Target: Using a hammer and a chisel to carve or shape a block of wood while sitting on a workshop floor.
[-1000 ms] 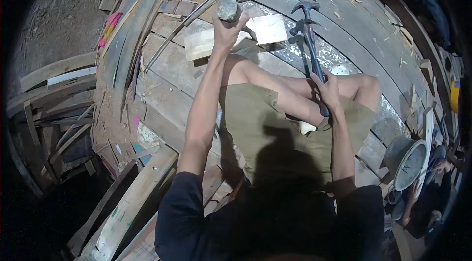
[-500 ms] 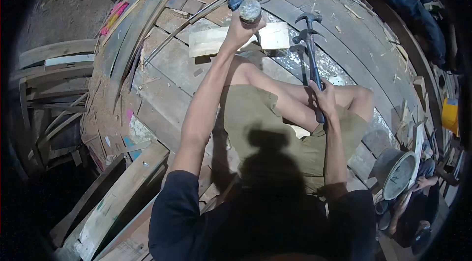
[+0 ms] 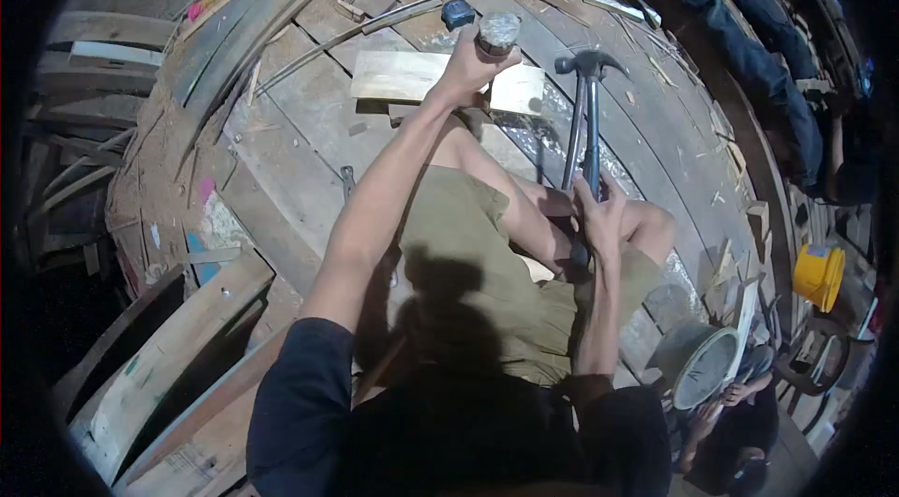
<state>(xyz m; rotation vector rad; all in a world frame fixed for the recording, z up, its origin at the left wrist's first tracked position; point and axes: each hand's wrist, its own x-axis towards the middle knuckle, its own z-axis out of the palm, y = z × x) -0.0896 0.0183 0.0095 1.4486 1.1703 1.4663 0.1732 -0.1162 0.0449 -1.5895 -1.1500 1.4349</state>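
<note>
My left hand (image 3: 465, 74) is closed around an upright tool with a round, battered pale end (image 3: 499, 29); its lower part is hidden by the hand. Beneath it lies a pale wooden board (image 3: 398, 75), showing on both sides of the fist. In my right hand (image 3: 599, 213) is a claw hammer (image 3: 592, 127), gripped low on its dark shaft, with the head pointing away from me. The shaft looks doubled, and the hammer is apart from the tool. A dark blue, tape-measure-like object (image 3: 457, 14) rests just beyond my left hand.
Long curved planks (image 3: 272, 24) and stacked timbers (image 3: 201, 347) lie to the left. A grey bucket (image 3: 704, 368) and a yellow bucket (image 3: 817, 278) stand at right. Another person's legs (image 3: 763, 66) stretch at the upper right; a second person's hands (image 3: 735, 394) show at lower right.
The whole view has shifted, bringing more of the right side in. The hammer in my right hand has tilted, and its head is a little nearer. My left hand still grips the tool over the board.
</note>
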